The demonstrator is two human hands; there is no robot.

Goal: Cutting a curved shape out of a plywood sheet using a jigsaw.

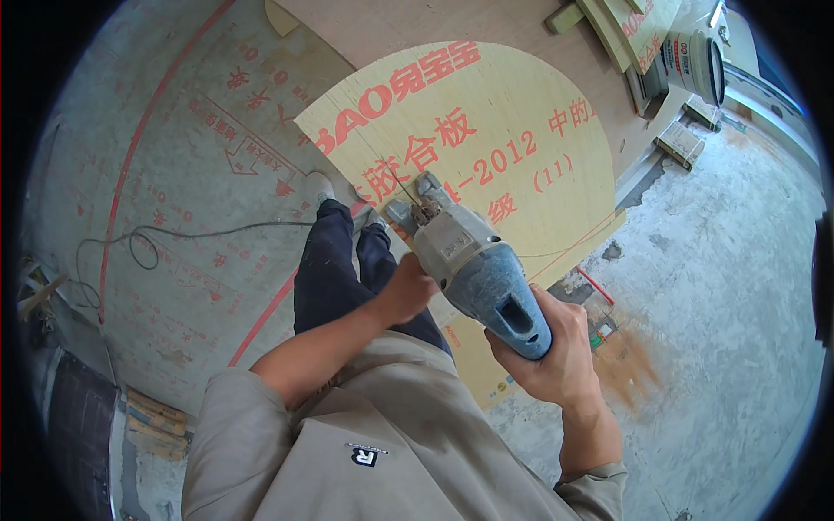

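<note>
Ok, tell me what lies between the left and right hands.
The head view shows the blue and grey power tool between the left hand and right hand.

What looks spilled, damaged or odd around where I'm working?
A brown patch streaks the grey floor, to the right of the power tool in your right hand. Its colour stands out; stain or spill, I can't tell.

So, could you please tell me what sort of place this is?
Probably an indoor space under construction or renovation: bare, stained concrete on the right, what looks like printed protective sheeting on the left, and a power tool in the right hand at a plywood sheet.
</note>
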